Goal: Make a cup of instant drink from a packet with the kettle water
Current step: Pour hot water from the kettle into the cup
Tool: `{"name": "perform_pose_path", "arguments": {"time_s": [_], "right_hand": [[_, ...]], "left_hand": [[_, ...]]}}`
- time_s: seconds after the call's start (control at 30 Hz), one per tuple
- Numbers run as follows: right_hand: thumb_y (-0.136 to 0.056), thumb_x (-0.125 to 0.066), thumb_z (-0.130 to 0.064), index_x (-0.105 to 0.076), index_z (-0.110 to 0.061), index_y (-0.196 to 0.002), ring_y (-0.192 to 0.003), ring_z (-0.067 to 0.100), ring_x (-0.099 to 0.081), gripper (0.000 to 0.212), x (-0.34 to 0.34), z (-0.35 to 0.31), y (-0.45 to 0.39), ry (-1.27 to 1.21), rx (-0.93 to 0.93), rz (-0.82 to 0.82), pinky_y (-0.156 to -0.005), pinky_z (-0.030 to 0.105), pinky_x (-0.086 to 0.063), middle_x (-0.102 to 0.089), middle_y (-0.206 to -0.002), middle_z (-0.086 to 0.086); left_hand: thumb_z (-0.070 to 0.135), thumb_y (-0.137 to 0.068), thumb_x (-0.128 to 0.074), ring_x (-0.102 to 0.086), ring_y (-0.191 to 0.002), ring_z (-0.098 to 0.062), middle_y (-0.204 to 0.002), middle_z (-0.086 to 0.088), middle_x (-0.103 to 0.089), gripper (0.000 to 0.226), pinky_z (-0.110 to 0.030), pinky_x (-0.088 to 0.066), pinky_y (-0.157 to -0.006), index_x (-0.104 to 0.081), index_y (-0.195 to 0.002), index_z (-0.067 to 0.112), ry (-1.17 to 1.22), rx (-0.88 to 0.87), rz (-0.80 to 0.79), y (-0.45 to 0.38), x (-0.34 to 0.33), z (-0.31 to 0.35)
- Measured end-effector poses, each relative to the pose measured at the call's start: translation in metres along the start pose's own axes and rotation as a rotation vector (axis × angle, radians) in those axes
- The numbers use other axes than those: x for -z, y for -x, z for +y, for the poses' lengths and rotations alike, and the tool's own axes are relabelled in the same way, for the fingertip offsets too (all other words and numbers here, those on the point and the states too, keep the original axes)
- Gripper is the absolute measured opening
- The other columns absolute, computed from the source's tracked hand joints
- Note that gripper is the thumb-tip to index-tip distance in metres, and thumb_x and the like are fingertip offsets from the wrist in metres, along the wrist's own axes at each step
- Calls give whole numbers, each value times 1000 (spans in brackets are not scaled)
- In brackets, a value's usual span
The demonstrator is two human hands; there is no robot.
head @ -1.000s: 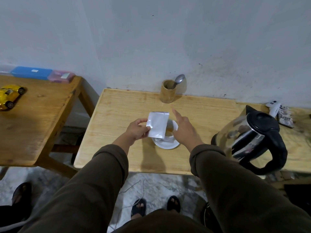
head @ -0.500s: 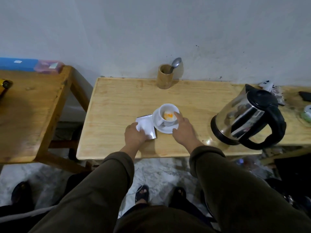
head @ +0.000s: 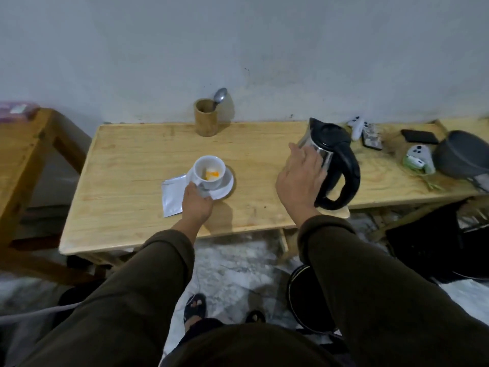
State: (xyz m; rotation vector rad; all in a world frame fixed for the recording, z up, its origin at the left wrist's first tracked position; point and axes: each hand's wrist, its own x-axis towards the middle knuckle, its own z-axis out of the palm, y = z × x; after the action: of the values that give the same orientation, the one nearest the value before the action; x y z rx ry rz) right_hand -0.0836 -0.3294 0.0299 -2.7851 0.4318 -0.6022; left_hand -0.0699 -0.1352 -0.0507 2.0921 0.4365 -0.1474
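Observation:
A white cup (head: 209, 165) with orange and white powder inside stands on a white saucer (head: 226, 185) mid-table. My left hand (head: 197, 205) grips the saucer's near-left rim by the cup's base. The silver packet (head: 172, 197) lies flat on the wood just left of the saucer, partly under that hand. To the right stands the glass kettle (head: 336, 154) with its black lid and handle. My right hand (head: 300, 178) hovers with fingers spread against the kettle's left side, away from the handle. A spoon (head: 220, 96) stands in a bamboo holder (head: 205, 117) by the wall.
The light wooden table (head: 132, 160) runs along a grey wall. At its right end lie a dark phone (head: 419, 136), white gadgets (head: 419, 157) and a grey bowl (head: 463, 157). A second wooden table (head: 21, 154) stands at left. A black stool (head: 307, 295) sits below.
My left hand put the packet down on the table and moved onto the saucer. My right hand left the cup and travelled right to the kettle. The view shifted right.

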Motion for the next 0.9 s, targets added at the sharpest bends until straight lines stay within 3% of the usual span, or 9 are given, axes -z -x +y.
{"name": "perform_pose_path", "arguments": {"time_s": [0.1, 0.27, 0.33, 0.4, 0.5, 0.7, 0.9], "right_hand": [[-86, -51, -17, -44, -19, -134, -137, 34, -32, 48, 13, 30, -3, 41, -138, 71, -104, 52, -31, -37, -147, 14], [-87, -51, -7, -24, -18, -146, -144, 33, -16, 67, 24, 73, -12, -91, -292, -3, -117, 47, -23, -20, -155, 15], [-87, -51, -3, -23, -16, -146, -139, 32, -28, 66, 28, 84, -19, -261, -411, -63, -113, 44, -33, -28, -150, 15], [-88, -51, -3, -36, -12, -136, -126, 34, -47, 51, 34, 92, -27, -470, -615, -114, -102, 43, -45, -44, -138, 16], [-89, -52, -4, -51, -6, -120, -113, 36, -58, 31, 39, 99, -36, -578, -777, -161, -83, 33, -48, -58, -125, 17], [-86, -50, -2, -57, -5, -113, -110, 35, -59, 28, 46, 84, -60, -438, -525, -175, -88, 35, -48, -62, -118, 17], [-82, -50, -3, -56, -5, -103, -100, 35, -59, 21, 61, 53, -90, -241, -117, -241, -70, 29, -36, -64, -109, 19]], "left_hand": [[2, -87, -51, -58, -113, -36, -118, -23, -62, 33, -32, -42, -84, -54, -120, -1, 54, 17, 41, 6, -7, 13], [3, -87, -54, -56, -116, -42, -121, -28, -61, 36, -45, -48, -95, -55, -119, -10, 73, 44, 163, 23, -10, 27], [4, -86, -57, -55, -118, -43, -123, -30, -60, 39, -48, -48, -96, -54, -121, -13, 108, 96, 180, 27, -9, 34], [5, -86, -59, -53, -120, -45, -126, -34, -57, 44, -51, -46, -98, -50, -123, -16, 164, 113, 170, 26, -11, 35], [4, -85, -59, -52, -119, -47, -124, -37, -55, 44, -53, -46, -97, -49, -121, -18, 181, 124, 171, 23, -15, 34], [12, -85, -62, -53, -119, -46, -124, -34, -57, 50, -51, -47, -97, -49, -127, -11, 168, 162, 100, 17, -10, 33], [25, -90, -55, -54, -121, -40, -128, -25, -57, 49, -48, -45, -101, -48, -133, 4, 128, 172, -39, 6, -5, 27]]}}
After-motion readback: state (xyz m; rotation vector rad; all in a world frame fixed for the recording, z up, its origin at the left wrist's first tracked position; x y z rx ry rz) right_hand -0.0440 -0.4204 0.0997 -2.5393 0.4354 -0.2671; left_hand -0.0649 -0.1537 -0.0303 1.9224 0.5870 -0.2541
